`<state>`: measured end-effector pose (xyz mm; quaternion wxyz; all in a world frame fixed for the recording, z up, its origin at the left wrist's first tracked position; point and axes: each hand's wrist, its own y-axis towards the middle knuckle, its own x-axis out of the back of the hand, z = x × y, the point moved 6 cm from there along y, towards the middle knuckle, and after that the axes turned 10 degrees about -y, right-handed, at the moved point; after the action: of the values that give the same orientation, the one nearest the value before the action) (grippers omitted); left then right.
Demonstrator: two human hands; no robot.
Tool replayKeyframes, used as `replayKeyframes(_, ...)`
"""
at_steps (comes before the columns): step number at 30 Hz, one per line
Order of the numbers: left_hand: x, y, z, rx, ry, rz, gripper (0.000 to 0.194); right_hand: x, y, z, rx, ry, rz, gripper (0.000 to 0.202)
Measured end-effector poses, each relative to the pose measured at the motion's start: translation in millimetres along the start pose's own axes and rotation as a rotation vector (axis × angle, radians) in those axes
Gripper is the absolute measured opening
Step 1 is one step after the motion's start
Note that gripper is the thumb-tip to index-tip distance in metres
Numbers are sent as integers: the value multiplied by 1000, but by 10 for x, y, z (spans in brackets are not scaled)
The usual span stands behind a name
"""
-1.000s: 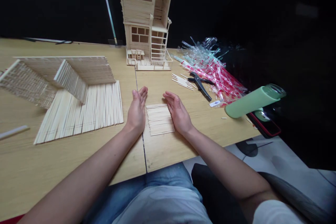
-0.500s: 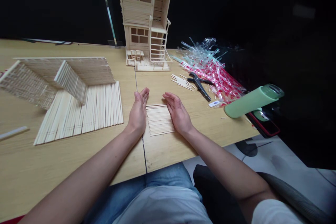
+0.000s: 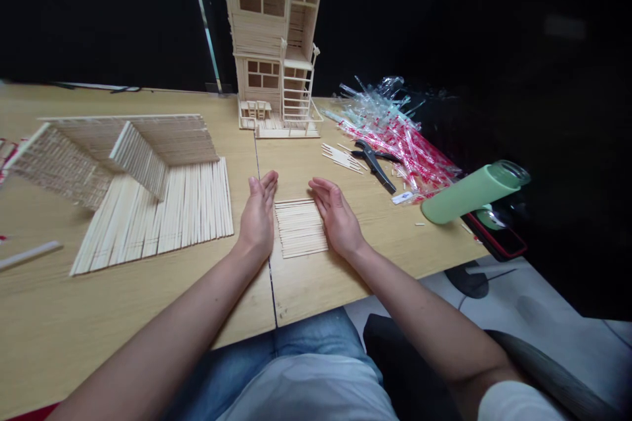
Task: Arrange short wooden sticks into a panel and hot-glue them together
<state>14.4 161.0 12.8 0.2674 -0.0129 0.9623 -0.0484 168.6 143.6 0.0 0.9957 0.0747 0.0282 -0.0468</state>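
Head view: sticks [image 3: 302,229], one flat row, on worktop [image 3: 320,286] between left hand [image 3: 257,216] and right hand [image 3: 340,218]; each hand upright, palm inward, fingers [image 3: 324,186] straight, close together; contact with stick ends unclear. Left: walled model [image 3: 185,204]. Beyond: house [image 3: 259,29]. Right: pliers [image 3: 379,172], wrappers [image 3: 412,154], bottle [image 3: 459,195]

The right hand [image 3: 340,218] partly hides the flat row of pale wooden sticks [image 3: 301,230], and the view's top edge crops the two-storey pale stick-built house [image 3: 259,29].
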Motion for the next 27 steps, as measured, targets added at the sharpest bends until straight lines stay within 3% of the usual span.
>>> replayKeyframes(9,6,-293,21,61,-89,-77,61,61,-138,15,29,-70,68,54)
replayKeyframes(27,-68,-326,59,60,-65,-36,59,0,-166,48,39,-151,131,62)
